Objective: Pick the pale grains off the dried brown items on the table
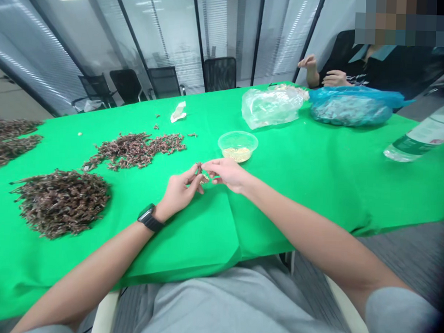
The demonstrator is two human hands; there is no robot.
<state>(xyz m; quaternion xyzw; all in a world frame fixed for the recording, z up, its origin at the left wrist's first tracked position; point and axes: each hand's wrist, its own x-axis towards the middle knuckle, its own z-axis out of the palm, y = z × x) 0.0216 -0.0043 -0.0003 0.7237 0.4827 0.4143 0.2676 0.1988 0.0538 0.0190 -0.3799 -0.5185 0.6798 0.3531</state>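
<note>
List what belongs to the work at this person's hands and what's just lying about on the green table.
In use:
left hand
right hand
small brown sprig
clear bowl of pale grains
heaps of brown sprigs

Lying about:
water bottle
crumpled paper
clear plastic bag

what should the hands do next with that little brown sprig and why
Probably rub the pale grains off the brown sprig at the left hand, using the right hand, then drop them into the clear plastic bowl. The bowl already holds similar grains and sits just beyond the right hand.
</note>
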